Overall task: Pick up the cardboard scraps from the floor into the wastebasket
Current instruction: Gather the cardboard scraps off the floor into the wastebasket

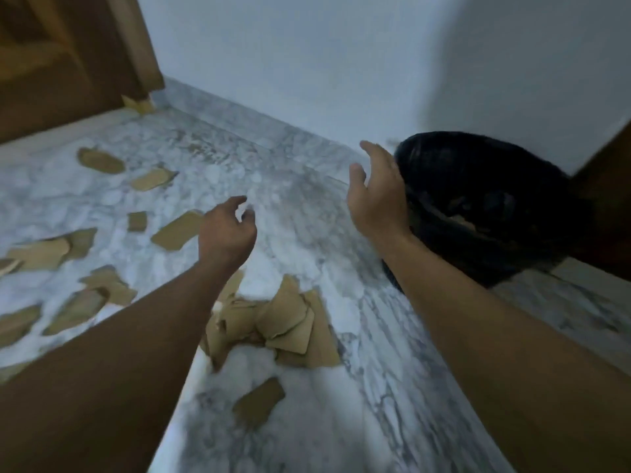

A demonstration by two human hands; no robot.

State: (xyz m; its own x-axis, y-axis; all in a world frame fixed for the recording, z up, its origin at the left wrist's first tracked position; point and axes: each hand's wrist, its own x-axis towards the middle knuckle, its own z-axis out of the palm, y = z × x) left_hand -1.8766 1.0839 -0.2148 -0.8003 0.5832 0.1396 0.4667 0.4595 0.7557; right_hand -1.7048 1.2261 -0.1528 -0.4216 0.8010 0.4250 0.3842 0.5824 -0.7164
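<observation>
Hovering my left hand [227, 230] and right hand [375, 196] empty, fingers loose; few pieces in wastebasket [495, 145], most cardboard scraps [290, 322] left on floor [307, 233].

Tan scraps on grey-veined marble

I saw tan cardboard scraps [273, 322] on white, grey-veined marble floor [307, 216], a black wastebasket [478, 199], a pale blue-white wall [307, 56], a brown wooden door [61, 63].

Left grip [227, 230] — forearm extended, fingers loosely curled, holding nothing. Right grip [375, 196] — higher in view, fingers relaxed, thumb apart.
</observation>
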